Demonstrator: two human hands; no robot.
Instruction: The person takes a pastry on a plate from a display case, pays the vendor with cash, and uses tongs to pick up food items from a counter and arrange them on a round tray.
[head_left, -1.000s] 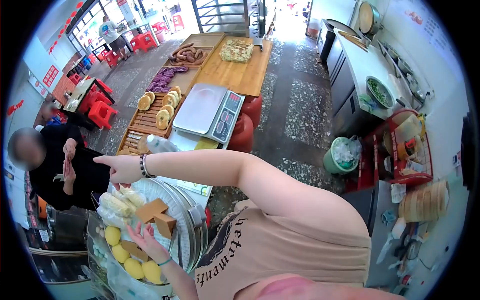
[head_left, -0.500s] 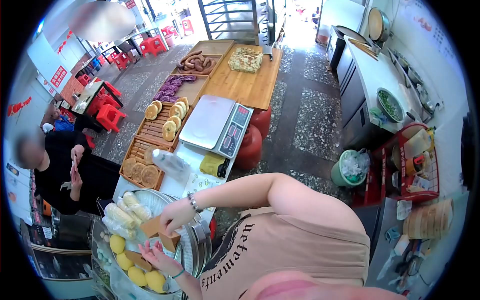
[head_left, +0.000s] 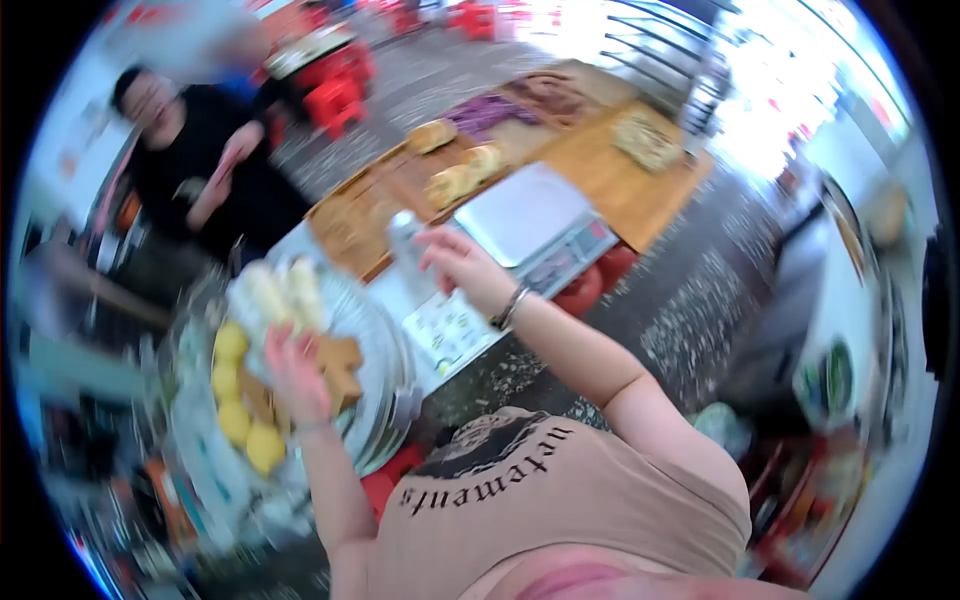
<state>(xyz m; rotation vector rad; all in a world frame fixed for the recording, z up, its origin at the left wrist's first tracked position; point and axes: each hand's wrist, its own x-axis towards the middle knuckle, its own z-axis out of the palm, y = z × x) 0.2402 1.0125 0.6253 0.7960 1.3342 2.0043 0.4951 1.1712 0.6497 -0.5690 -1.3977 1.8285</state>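
My left hand (head_left: 297, 375) is raised over the round steamer tray (head_left: 398, 400), fingers apart and nothing visible in them. Beside it lie brown cake pieces (head_left: 340, 365), partly hidden behind the hand. Yellow buns (head_left: 230, 385) line the tray's left side, and pale corn cobs in plastic (head_left: 290, 290) are at its far side. My right hand (head_left: 462, 268) reaches over the table with its fingers spread, close to a bundle of clear plastic bags (head_left: 404, 238). Motion blur hides whether the fingertips touch the bags. A sheet with green print (head_left: 447, 330) lies below that hand.
A digital scale (head_left: 530, 215) stands right of the bags. Beyond are a wooden tray (head_left: 350, 225), round flatbreads (head_left: 465, 175), purple food (head_left: 490, 117), sausages (head_left: 550, 95) and a cutting board (head_left: 665, 195) bearing a flat cake (head_left: 645, 140). Across the table stands a person in black (head_left: 215, 165).
My right hand has left the brown cake pieces and moved across to the plastic bags. My left hand has risen slightly, fingers up. The whole view has turned.
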